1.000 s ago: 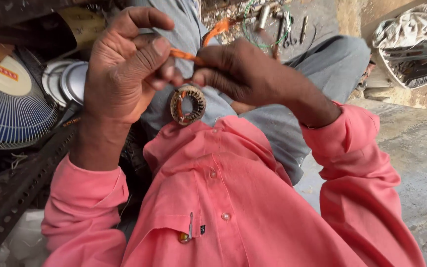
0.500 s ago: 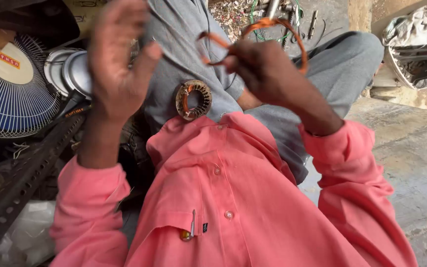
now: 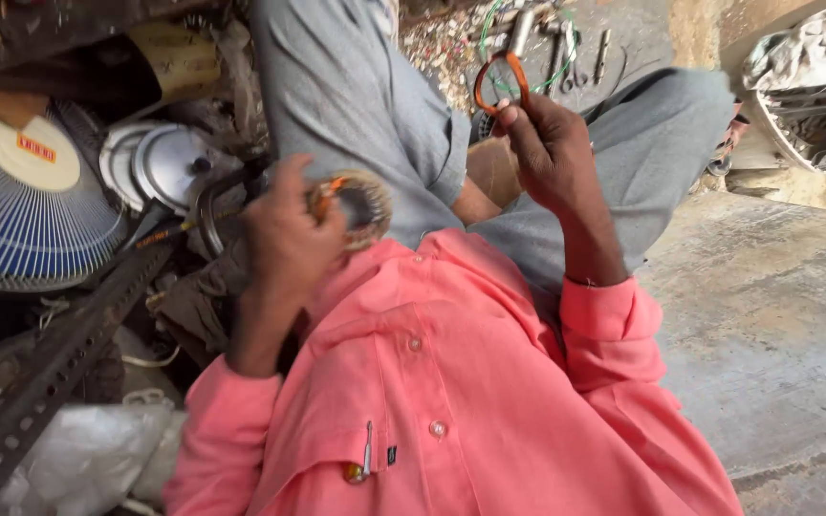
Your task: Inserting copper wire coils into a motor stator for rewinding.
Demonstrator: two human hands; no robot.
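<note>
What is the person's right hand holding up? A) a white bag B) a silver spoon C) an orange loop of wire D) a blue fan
C: the right hand pinches a thin orange wire loop and holds it up over the grey trouser legs, while the left hand grips a round coil close to the pink shirt.

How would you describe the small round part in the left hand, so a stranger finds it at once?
Start at the pink shirt and go up to its collar. There the left hand holds a ring-shaped coil, wound with coppery wire around a dark hole. The right hand holds only a thin orange loop.
</note>
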